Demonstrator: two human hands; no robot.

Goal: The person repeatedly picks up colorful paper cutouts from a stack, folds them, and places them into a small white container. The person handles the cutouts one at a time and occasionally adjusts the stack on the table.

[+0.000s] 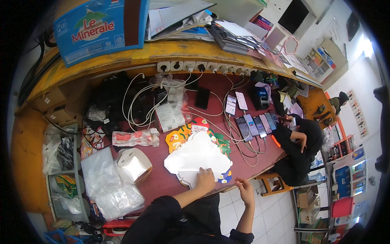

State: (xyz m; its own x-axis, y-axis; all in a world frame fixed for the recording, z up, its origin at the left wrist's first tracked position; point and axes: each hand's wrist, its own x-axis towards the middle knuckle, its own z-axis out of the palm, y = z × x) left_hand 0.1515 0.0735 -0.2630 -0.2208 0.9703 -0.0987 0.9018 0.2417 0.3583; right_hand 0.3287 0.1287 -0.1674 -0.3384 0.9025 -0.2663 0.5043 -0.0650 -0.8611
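Observation:
A stack of white cut-out sheets [189, 156] with wavy edges lies on the dark red table in front of me. Beneath and behind it, colourful printed cut-outs [175, 138] in yellow, green, red and blue stick out. My left hand [206, 180] rests at the stack's front edge, fingers curled and closed on the top white sheet; its fingertips are partly hidden. Off the table's front edge, my right hand [245, 191] is raised with its fingers apart and nothing in it. A roll of white labels or tape [135, 166] stands to the left of the stack.
Clear plastic bags [109, 183] and a bubble-wrapped pack [136, 138] lie on the left. White charging cables [152, 107] run from the power sockets to several phones [243, 128] on the right. Another person in dark clothing [306, 138] sits at the right end. A shelf [138, 57] overhangs the back.

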